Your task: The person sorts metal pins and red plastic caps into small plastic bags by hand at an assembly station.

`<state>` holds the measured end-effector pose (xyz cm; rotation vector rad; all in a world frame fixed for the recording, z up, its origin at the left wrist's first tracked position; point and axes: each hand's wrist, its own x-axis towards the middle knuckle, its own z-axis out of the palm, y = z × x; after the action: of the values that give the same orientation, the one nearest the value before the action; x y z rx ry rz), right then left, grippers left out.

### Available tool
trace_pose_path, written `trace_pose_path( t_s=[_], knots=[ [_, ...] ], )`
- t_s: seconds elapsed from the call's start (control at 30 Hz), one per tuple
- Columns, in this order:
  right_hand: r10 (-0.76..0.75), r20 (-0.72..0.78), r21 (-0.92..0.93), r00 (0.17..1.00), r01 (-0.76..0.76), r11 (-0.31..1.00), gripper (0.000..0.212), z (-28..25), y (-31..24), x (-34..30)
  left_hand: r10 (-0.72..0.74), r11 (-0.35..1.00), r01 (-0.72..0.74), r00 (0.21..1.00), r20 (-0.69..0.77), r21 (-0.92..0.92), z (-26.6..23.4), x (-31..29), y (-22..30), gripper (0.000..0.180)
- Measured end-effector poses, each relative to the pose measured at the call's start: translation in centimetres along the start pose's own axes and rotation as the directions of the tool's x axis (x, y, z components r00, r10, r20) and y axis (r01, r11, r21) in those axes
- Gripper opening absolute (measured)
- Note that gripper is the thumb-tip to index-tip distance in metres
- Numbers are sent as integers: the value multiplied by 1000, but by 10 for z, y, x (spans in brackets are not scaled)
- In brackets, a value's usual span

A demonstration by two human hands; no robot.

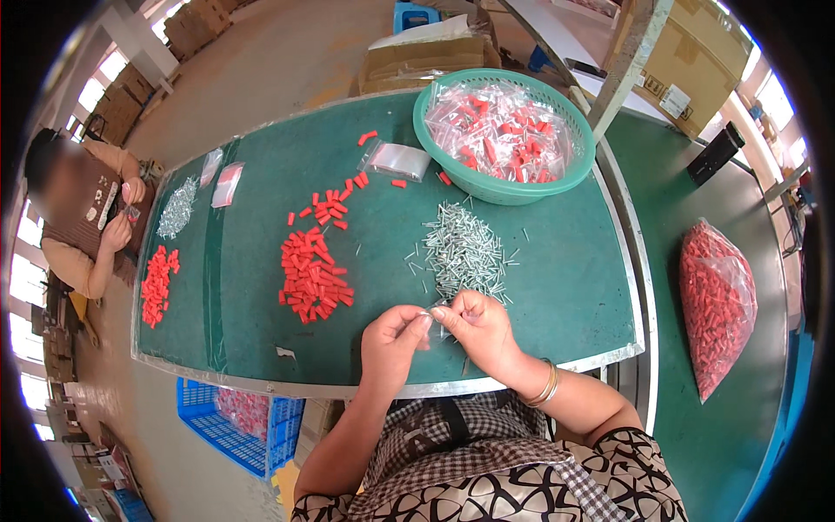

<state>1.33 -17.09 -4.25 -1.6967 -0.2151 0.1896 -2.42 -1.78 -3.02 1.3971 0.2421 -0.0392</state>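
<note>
My left hand and my right hand meet at the table's near edge, thumbs and fingers pinched together. Something small and silvery shows at their fingertips, too small to make out. Just beyond the fingers spreads a heap of silver screws. To the left of it lies a pile of red plastic wall plugs, with a looser trail of them running toward the far side. A stack of small clear bags rests near the far edge.
A green basket of filled bags stands far right on the green table. A large bag of red plugs lies on the right-hand table. At left, another person works beside more piles. A blue crate sits below.
</note>
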Motion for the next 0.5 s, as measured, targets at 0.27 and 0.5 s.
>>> trace_pose_path(
  t_s=[0.27, 0.5],
  knots=[
    [218, 246, 260, 944, -281, 924, 20, -11, -20, 4, 2, 1000, -1, 999, -33, 18, -8, 1, 0, 12],
    [341, 469, 371, 815, -533, 761, 15, -28, -21, 1, 10, 999, -11, 1000, 13, 49, -10, 3, 4, 12]
  ],
)
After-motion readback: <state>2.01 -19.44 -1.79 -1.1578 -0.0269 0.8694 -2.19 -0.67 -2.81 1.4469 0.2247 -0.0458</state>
